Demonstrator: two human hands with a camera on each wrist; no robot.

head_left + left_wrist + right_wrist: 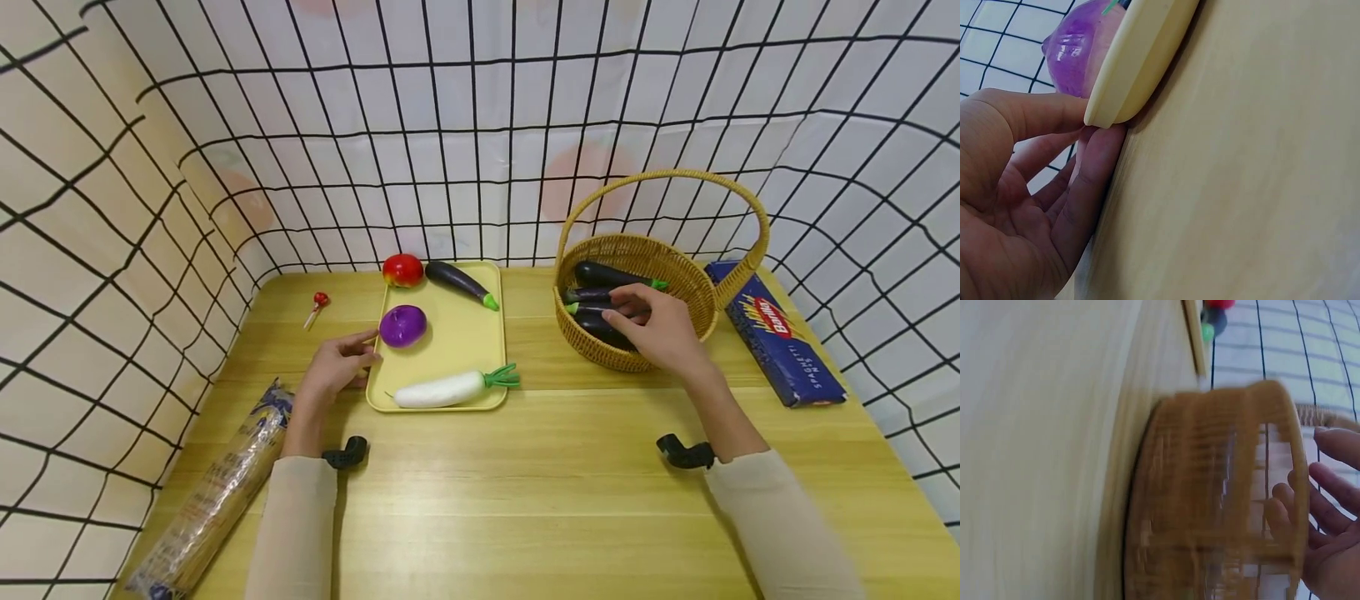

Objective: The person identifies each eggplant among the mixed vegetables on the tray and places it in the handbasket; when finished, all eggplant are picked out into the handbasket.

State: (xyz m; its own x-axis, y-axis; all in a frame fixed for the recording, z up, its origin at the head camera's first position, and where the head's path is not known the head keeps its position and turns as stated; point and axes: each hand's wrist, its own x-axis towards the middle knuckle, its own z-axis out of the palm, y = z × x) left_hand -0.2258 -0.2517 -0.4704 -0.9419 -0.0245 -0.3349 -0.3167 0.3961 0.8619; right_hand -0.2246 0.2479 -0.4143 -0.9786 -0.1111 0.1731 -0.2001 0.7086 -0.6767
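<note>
My left hand [333,367] pinches the left rim of the yellow tray [450,346], thumb above and fingers under the edge in the left wrist view. On that tray lie a purple onion [403,326], a red fruit [402,270], an eggplant [459,282] and a white radish [442,390] with green leaves. My right hand [663,329] reaches over the rim of a wicker basket [600,352], its fingers spread and loosely bent. Several eggplants [611,275] lie inside, close to the fingertips. The right wrist view shows nothing between thumb and fingers.
A blue spaghetti box [780,333] lies right of the basket, whose tall handle [667,175] arches over it. A long clear pack of noodles [217,492] lies at the left. Beyond the tray's left side is a small red lollipop [318,304]. Gridded cloth encloses the table.
</note>
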